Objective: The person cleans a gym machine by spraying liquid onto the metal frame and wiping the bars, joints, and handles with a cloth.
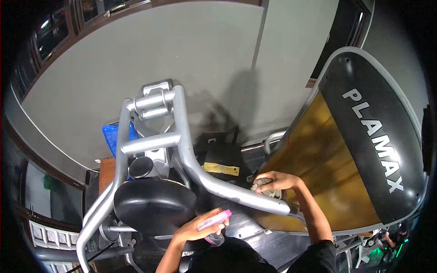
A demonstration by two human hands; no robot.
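My left hand [196, 228] is wrapped round a spray bottle [215, 238] with a pink and white top, just in front of a black padded seat [154, 204]. In my right hand [283, 180] is a crumpled, light-coloured cloth [268, 187], gripped beside the lower right stretch of a silver tubular frame [227, 189]. Whether the cloth touches the tube cannot be made out. The seat and the frame belong to a gym machine.
A large panel [337, 159] lettered PLAMAX stands close on the right. Behind the frame are a grey wall [182, 45] and a black box [221, 152] with a yellow label [221, 169]. A blue object [111, 136] sits at the left. Another person appears at the far lower right.
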